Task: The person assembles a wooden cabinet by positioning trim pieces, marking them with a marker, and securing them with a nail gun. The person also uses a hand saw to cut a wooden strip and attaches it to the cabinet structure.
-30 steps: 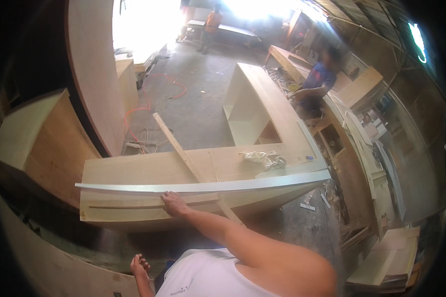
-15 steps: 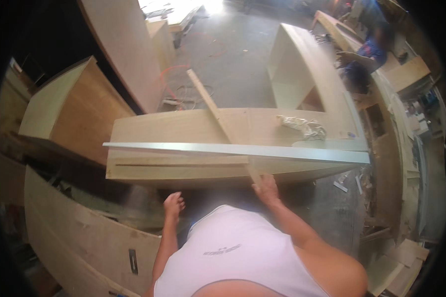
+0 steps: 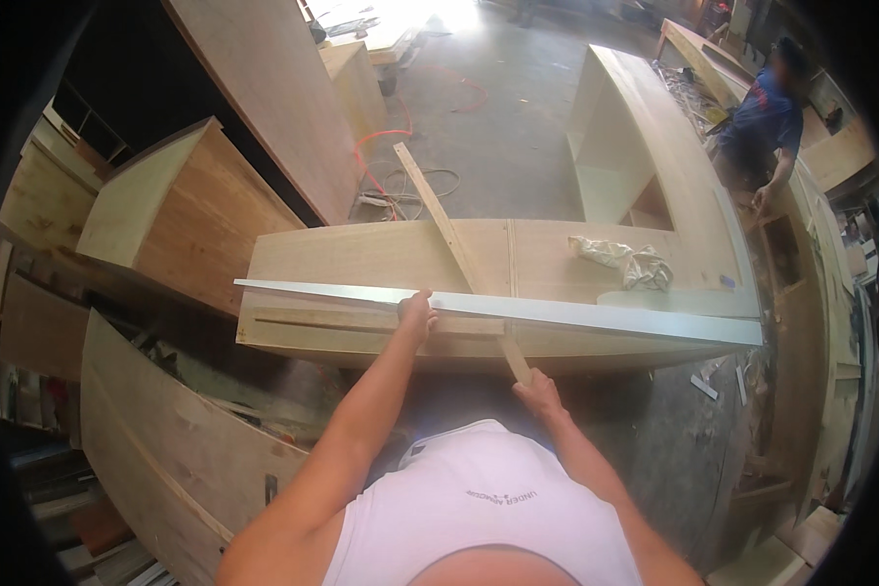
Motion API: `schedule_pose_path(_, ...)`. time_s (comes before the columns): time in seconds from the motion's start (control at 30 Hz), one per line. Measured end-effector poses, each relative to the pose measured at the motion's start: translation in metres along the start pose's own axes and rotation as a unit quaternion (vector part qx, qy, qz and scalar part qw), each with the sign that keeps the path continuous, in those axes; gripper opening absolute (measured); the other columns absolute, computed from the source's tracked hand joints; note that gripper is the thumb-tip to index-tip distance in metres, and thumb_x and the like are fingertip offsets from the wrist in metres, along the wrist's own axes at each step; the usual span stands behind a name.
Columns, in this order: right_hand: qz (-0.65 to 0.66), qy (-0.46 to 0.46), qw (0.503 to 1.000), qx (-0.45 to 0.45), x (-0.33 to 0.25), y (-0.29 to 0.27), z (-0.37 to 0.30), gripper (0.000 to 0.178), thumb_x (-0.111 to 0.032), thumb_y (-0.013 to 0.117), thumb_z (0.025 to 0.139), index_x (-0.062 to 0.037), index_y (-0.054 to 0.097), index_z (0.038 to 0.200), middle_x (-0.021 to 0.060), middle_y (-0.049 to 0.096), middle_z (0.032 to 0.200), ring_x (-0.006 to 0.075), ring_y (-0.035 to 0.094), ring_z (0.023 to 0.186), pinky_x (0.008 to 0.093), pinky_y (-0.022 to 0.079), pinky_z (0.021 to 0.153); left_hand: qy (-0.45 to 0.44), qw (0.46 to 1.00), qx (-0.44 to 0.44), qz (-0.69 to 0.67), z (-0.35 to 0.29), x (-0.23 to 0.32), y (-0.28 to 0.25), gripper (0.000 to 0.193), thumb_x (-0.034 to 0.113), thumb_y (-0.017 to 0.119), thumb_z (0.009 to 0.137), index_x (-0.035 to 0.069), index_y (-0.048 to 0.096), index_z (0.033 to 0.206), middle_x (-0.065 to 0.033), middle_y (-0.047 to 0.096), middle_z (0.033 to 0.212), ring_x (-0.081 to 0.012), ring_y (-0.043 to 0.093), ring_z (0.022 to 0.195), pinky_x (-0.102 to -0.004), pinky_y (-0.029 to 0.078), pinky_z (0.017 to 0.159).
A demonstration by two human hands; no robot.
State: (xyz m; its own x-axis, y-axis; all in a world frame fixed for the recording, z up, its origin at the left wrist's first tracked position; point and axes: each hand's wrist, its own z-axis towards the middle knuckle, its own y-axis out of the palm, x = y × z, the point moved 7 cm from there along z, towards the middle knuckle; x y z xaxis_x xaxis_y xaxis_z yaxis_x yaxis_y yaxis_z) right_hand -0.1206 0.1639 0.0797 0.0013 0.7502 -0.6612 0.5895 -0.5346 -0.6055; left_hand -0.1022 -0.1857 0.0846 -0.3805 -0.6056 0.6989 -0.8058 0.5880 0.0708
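A long white strip (image 3: 596, 317) lies lengthwise across a pale plywood cabinet panel (image 3: 342, 256) in front of me. My left hand (image 3: 417, 315) is closed on the strip's near edge, left of its middle, with its fingertips partly hidden. A narrow wooden batten (image 3: 439, 218) passes slantwise beneath the strip, its far end sticking out past the panel. At the batten's near end, my right hand (image 3: 540, 397) grips it just off the panel's front edge. Beside my left hand, a shorter wooden strip (image 3: 361, 322) rests along the near side.
A crumpled cream cloth (image 3: 623, 262) lies on the panel's right part. An open cabinet carcass (image 3: 645, 127) stands beyond it, and another box (image 3: 200, 210) at left. An orange cord (image 3: 369, 146) runs over the floor. A person (image 3: 764, 117) works at far right.
My left hand has moved up and right, from beside the panel onto the white strip. My right hand still holds the batten's near end. The view has shifted slightly.
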Motion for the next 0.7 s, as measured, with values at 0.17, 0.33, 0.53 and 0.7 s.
schedule_pose_path(0.17,0.018,0.004,1.000,-0.022,0.009,-0.003,0.005,0.049,-0.038,0.069,0.078,0.0049,0.064,0.102,0.0334,0.068,0.097,0.0479,0.067,0.097,0.0509,0.053,0.086,-0.014,0.991,0.130,-0.013,-0.010,0.006,0.021,0.062,0.021,0.067,0.090,-0.005,0.044,0.140,-0.0242,0.049,0.141,-0.0385,0.055,0.124,-0.0505,0.051,0.100)
schedule_pose_path(0.33,0.027,-0.023,0.999,-0.027,0.020,-0.015,0.011,0.048,-0.038,0.072,0.079,0.0049,0.064,0.099,0.0307,0.069,0.090,0.0448,0.069,0.090,0.0486,0.055,0.080,-0.036,0.983,0.140,-0.112,-0.005,0.009,0.034,0.047,0.020,0.064,0.092,0.004,0.050,0.133,-0.0174,0.056,0.132,-0.0320,0.061,0.113,-0.0504,0.052,0.093)
schedule_pose_path(0.53,-0.018,-0.019,0.997,-0.077,0.021,-0.073,0.012,0.045,-0.035,0.073,0.078,0.0058,0.065,0.096,0.0246,0.069,0.080,0.0378,0.070,0.077,0.0456,0.055,0.071,-0.013,0.983,0.096,-0.158,0.027,0.015,0.020,0.023,0.022,0.060,0.096,0.009,0.053,0.114,-0.0096,0.061,0.101,-0.0226,0.062,0.087,-0.0373,0.056,0.068)
schedule_pose_path(0.7,-0.121,-0.114,0.986,-0.006,0.065,-0.116,0.002,0.046,-0.037,0.077,0.075,0.0028,0.066,0.096,0.0274,0.069,0.088,0.0433,0.069,0.084,0.0484,0.054,0.074,0.021,0.991,0.033,-0.124,0.048,0.037,0.021,0.025,0.026,0.057,0.098,0.007,0.054,0.113,-0.0099,0.062,0.099,-0.0235,0.063,0.085,-0.0344,0.056,0.065)
